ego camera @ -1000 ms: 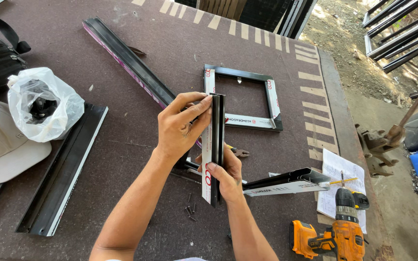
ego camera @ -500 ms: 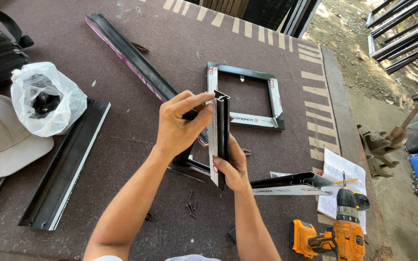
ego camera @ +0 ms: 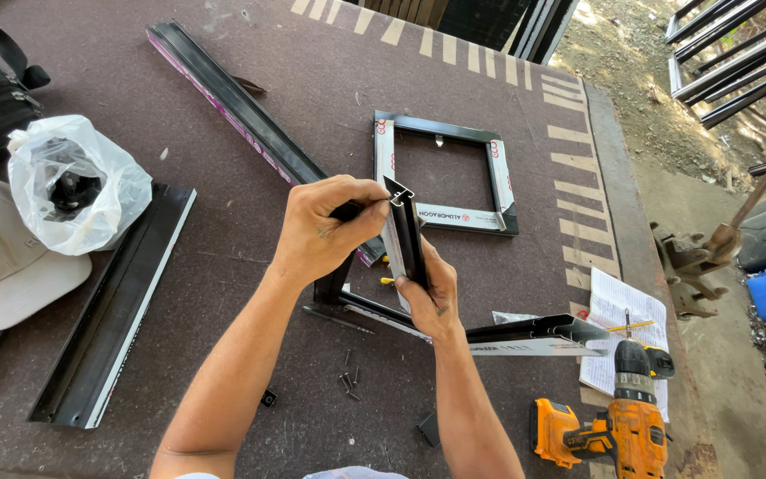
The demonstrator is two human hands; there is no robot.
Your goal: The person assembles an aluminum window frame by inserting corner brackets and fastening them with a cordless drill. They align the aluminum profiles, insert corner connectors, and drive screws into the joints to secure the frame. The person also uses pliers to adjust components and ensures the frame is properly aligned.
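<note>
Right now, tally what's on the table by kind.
Loose metal bars: 4
Square frames: 1
Drills: 1
Plastic bags: 1
Caps: 1
Paper sheets: 1
Total: 9

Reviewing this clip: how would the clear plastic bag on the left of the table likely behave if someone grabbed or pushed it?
The clear plastic bag looks thin and crumpled, so it would probably be floppy and deform under a push. The dark lump inside seems small, so likely light. Its knotted top suggests the contents would stay in when lifted.
</note>
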